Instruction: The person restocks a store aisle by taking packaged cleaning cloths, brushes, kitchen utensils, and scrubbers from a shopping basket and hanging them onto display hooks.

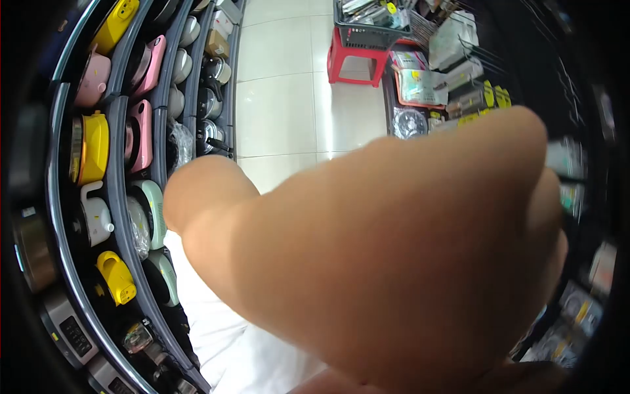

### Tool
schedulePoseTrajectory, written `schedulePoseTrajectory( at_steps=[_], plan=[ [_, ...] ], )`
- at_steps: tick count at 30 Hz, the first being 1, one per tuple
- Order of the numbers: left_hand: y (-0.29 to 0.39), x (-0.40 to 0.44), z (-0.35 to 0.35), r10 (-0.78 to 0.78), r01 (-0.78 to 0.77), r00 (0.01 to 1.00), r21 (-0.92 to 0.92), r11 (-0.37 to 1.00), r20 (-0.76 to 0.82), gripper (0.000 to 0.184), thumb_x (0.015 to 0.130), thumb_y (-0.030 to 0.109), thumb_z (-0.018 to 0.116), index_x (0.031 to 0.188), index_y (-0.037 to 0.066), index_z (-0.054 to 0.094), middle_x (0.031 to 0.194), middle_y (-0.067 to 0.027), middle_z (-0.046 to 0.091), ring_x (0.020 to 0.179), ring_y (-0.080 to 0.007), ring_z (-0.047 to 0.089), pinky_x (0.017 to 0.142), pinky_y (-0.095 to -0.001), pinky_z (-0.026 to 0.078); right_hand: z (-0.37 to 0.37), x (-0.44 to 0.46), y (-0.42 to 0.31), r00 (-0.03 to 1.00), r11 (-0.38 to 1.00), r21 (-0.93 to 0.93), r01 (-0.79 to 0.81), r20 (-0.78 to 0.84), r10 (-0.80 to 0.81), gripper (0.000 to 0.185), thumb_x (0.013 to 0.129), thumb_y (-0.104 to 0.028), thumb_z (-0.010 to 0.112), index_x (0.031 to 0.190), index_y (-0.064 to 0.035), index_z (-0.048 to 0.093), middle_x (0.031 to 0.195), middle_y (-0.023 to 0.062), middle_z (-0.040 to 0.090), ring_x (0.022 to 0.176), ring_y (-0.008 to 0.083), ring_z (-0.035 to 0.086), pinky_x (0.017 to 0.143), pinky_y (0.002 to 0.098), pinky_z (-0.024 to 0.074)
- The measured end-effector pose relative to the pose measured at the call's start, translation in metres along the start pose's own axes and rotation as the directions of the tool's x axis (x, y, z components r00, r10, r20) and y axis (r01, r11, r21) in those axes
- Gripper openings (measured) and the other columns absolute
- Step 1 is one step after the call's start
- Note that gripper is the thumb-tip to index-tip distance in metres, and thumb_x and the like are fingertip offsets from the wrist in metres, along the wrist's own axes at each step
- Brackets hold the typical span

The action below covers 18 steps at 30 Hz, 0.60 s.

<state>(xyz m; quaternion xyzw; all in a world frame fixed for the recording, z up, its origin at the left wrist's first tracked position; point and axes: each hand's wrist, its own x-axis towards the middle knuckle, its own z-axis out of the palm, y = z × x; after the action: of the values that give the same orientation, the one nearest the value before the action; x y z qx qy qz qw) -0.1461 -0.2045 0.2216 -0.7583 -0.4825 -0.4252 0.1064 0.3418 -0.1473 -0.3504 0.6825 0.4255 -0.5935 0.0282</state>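
Observation:
One hand, which looks like my right hand (394, 249), fills much of the head view, very close to the camera and blurred. The thumb side (207, 190) points left, and bent fingers seem to show at the right edge. Most of the fingers are hidden or smeared, so I cannot make out whether they hold anything. Below it on the left is white cloth (243, 354), probably clothing. My left hand is out of sight.
Shelves (121, 157) on the left carry pink, yellow, white and green kitchen appliances. A tiled floor (275, 118) runs ahead. A red stool (357, 62) supports a grey basket (374, 36) of packaged goods. Hanging packaged goods (459, 102) line the right side.

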Motion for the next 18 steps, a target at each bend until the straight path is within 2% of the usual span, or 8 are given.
schedulePoseTrajectory(
  at_steps=[6,10,12,14,15,16,17,18],
  plan=[
    [-0.092,0.077,0.004,-0.103,0.089,0.991,0.145,0.985,0.091,0.025,0.064,0.014,0.079,0.083,0.004,0.065,0.067,-0.0053,0.057,0.059,-0.0223,0.056,0.055,-0.0318,0.046,-0.012,0.106,-0.234,0.951,0.951,-0.052,0.304,0.069,-0.3,0.022,0.088,-0.009,0.057,0.11,-0.0062,0.059,0.079,0.0119,0.065,0.061,0.0219,0.065,0.053,0.0348,0.053],
    [-0.145,0.119,0.023,-0.151,0.13,0.976,0.134,0.982,0.158,0.026,0.065,0.013,0.08,0.083,0.003,0.066,0.066,-0.0055,0.058,0.058,-0.0226,0.055,0.055,-0.0313,0.046,-0.039,0.129,-0.319,0.904,0.902,-0.055,0.428,0.04,-0.426,0.021,0.091,-0.013,0.059,0.11,-0.0051,0.061,0.08,0.0109,0.067,0.063,0.0198,0.067,0.058,0.0321,0.0552],
    [-0.174,0.148,0.036,-0.135,0.112,0.972,0.126,0.986,0.194,0.026,0.065,0.013,0.081,0.083,0.002,0.067,0.065,-0.0056,0.058,0.057,-0.0227,0.055,0.055,-0.031,0.046,-0.055,0.131,-0.358,0.94,0.942,0.019,0.336,0.057,-0.336,0.021,0.091,-0.014,0.06,0.11,-0.0053,0.061,0.081,0.0098,0.066,0.063,0.0175,0.066,0.054,0.031,0.052],
    [-0.205,0.178,0.052,-0.105,0.079,0.961,0.108,0.991,0.255,0.026,0.065,0.013,0.082,0.084,0.002,0.067,0.065,-0.0057,0.058,0.057,-0.0228,0.055,0.055,-0.0307,0.046,-0.061,0.131,-0.377,0.942,0.939,0.092,0.332,0.025,-0.336,0.02,0.092,-0.014,0.059,0.109,-0.0047,0.06,0.079,0.0086,0.065,0.06,0.0159,0.064,0.051,0.0292,0.0503],
    [-0.232,0.163,0.084,-0.22,0.226,0.972,0.058,0.972,-0.086,0.024,0.066,0.005,0.08,0.087,0.002,0.068,0.069,-0.007,0.062,0.064,-0.0192,0.058,0.059,-0.0281,0.046,-0.059,0.136,-0.374,0.94,0.933,0.119,0.34,-0.009,-0.341,0.014,0.095,-0.018,0.058,0.101,-0.0064,0.061,0.072,0.0073,0.064,0.056,0.0157,0.062,0.048,0.0297,0.0498],
    [-0.266,0.163,0.098,-0.346,0.344,0.937,0.041,0.938,0.042,0.027,0.067,0.004,0.08,0.091,0.001,0.069,0.075,-0.0077,0.064,0.069,-0.0161,0.06,0.063,-0.0283,0.047,-0.061,0.143,-0.362,0.949,0.941,0.129,0.313,-0.022,-0.313,0.014,0.095,-0.019,0.059,0.099,-0.0066,0.061,0.071,0.0067,0.063,0.056,0.0158,0.062,0.048,0.0299,0.0493],
    [-0.314,0.152,0.124,-0.364,0.367,0.926,-0.009,0.93,0.103,0.029,0.072,0.015,0.08,0.095,0.006,0.065,0.083,-0.0084,0.065,0.069,-0.0237,0.063,0.063,-0.033,0.05,-0.063,0.146,-0.346,0.957,0.947,0.137,0.289,-0.033,-0.287,0.014,0.094,-0.021,0.059,0.097,-0.0069,0.062,0.07,0.0062,0.063,0.056,0.0159,0.062,0.048,0.03,0.0488],
    [-0.359,0.141,0.15,-0.486,0.506,0.84,-0.025,0.862,0.243,0.034,0.073,0.016,0.079,0.102,0.007,0.064,0.082,-0.0098,0.063,0.073,-0.0267,0.063,0.066,-0.0352,0.05,-0.062,0.146,-0.326,0.944,0.953,0.014,0.304,-0.137,-0.299,0.017,0.093,-0.023,0.059,0.089,-0.0063,0.063,0.065,0.0056,0.061,0.051,0.0155,0.059,0.045,0.0302,0.0468]
  ],
)
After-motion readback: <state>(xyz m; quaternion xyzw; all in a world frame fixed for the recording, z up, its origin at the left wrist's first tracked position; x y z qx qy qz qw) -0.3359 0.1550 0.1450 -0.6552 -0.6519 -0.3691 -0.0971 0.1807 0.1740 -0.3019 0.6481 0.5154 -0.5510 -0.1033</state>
